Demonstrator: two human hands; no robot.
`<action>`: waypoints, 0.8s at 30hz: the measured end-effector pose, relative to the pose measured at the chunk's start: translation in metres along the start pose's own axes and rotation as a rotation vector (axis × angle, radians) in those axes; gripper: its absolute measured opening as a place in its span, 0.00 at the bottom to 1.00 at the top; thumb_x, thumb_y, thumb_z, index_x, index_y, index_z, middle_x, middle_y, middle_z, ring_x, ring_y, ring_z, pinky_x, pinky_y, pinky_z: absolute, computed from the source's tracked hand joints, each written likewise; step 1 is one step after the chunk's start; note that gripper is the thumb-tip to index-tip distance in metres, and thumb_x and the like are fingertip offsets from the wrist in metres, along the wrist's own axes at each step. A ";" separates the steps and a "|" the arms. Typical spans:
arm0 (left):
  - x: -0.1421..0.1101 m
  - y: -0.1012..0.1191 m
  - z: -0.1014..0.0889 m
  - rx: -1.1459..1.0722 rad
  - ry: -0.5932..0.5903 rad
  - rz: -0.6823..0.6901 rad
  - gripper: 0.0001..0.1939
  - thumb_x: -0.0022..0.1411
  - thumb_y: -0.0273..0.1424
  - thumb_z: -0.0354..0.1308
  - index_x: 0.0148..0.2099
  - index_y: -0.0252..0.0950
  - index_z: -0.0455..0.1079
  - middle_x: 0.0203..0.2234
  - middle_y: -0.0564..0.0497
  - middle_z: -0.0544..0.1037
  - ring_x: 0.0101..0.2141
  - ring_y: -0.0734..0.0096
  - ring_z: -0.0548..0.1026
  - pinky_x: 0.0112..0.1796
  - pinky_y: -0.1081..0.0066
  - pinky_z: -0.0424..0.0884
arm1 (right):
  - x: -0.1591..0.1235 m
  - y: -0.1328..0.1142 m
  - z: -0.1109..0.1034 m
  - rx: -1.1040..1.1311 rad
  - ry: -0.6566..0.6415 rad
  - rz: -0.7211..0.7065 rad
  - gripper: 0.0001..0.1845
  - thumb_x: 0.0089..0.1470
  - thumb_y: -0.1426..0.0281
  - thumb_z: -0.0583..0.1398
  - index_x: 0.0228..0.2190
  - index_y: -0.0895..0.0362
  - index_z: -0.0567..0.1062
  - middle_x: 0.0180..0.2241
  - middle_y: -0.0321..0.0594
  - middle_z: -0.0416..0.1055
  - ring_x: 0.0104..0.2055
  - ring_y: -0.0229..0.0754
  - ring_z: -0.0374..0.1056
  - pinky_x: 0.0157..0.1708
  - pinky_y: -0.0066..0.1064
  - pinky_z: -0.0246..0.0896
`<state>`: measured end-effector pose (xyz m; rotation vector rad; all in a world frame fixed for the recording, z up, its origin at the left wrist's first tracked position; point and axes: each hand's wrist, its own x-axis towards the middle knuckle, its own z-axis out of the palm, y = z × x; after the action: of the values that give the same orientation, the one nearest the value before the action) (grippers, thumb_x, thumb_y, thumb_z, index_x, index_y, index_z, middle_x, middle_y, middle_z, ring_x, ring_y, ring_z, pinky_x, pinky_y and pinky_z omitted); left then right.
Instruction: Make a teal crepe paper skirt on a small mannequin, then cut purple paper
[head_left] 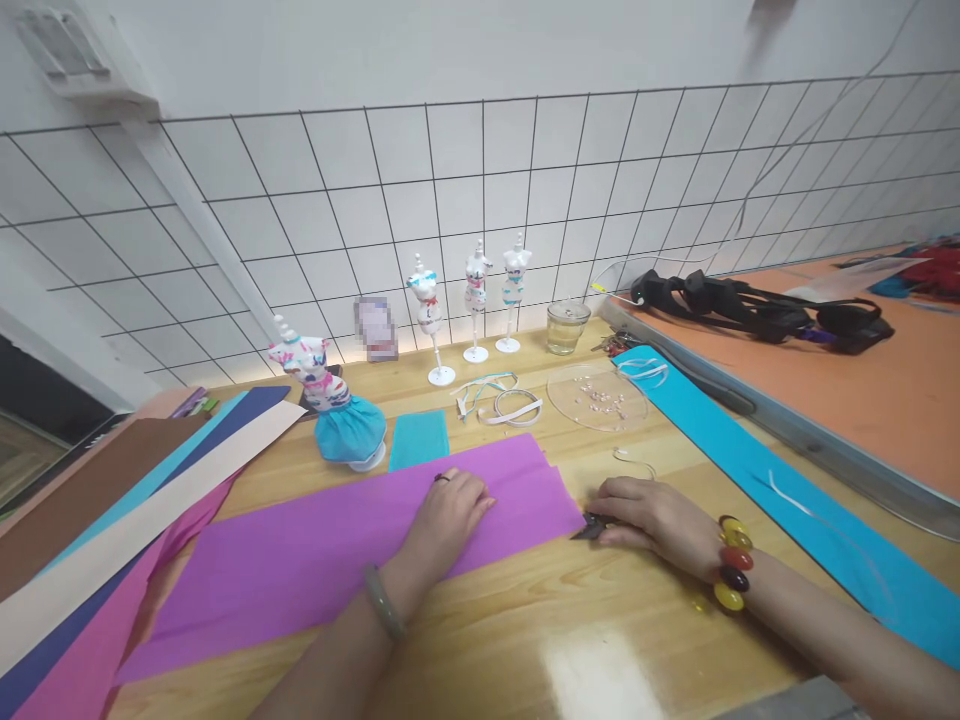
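A long purple strip of cloth or crepe paper lies flat across the wooden table. My left hand rests on its right half, fingers laid down over it and gripping nothing. At the strip's lower right corner, my right hand is closed around small dark scissors, whose blades point left at the strip's edge; most of the handles are hidden in my fingers. The strip's right edge has a small step. Just behind the strip lies a folded turquoise piece of cloth. A mini mannequin wears a gathered turquoise skirt.
Several patterned mannequins, one here, stand by the grid wall near a glass of liquid. Ribbons and a clear disc of beads lie in front. Coloured strips fill the left; a blue strip lies right.
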<state>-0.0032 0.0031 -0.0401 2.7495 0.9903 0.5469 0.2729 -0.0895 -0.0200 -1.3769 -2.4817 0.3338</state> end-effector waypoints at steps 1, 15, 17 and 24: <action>0.000 0.000 0.000 -0.005 -0.002 -0.001 0.10 0.62 0.34 0.47 0.31 0.36 0.65 0.27 0.50 0.71 0.32 0.67 0.66 0.34 0.68 0.61 | 0.000 -0.001 0.000 0.008 0.015 0.001 0.20 0.56 0.57 0.50 0.44 0.53 0.71 0.36 0.43 0.71 0.37 0.42 0.68 0.35 0.31 0.62; 0.000 -0.001 0.000 -0.053 -0.020 -0.025 0.10 0.60 0.35 0.50 0.30 0.35 0.66 0.27 0.50 0.72 0.32 0.69 0.66 0.35 0.69 0.61 | -0.003 0.010 0.004 0.008 -0.010 -0.045 0.18 0.57 0.60 0.51 0.44 0.53 0.71 0.37 0.44 0.71 0.37 0.41 0.68 0.34 0.30 0.63; 0.001 -0.001 0.000 -0.063 -0.015 -0.028 0.10 0.60 0.35 0.50 0.30 0.35 0.66 0.27 0.50 0.72 0.32 0.69 0.66 0.35 0.68 0.61 | -0.003 0.010 0.005 0.021 0.004 -0.045 0.18 0.56 0.58 0.51 0.43 0.53 0.72 0.36 0.44 0.71 0.37 0.42 0.69 0.34 0.30 0.63; 0.001 -0.002 0.000 -0.079 -0.015 -0.031 0.10 0.60 0.35 0.50 0.30 0.35 0.66 0.28 0.50 0.72 0.32 0.69 0.66 0.35 0.69 0.61 | -0.001 0.002 0.006 0.043 0.034 -0.002 0.21 0.56 0.56 0.50 0.42 0.54 0.72 0.35 0.44 0.71 0.35 0.42 0.68 0.33 0.32 0.63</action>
<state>-0.0038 0.0048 -0.0404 2.6603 0.9844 0.5475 0.2728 -0.0894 -0.0268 -1.3520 -2.4344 0.3585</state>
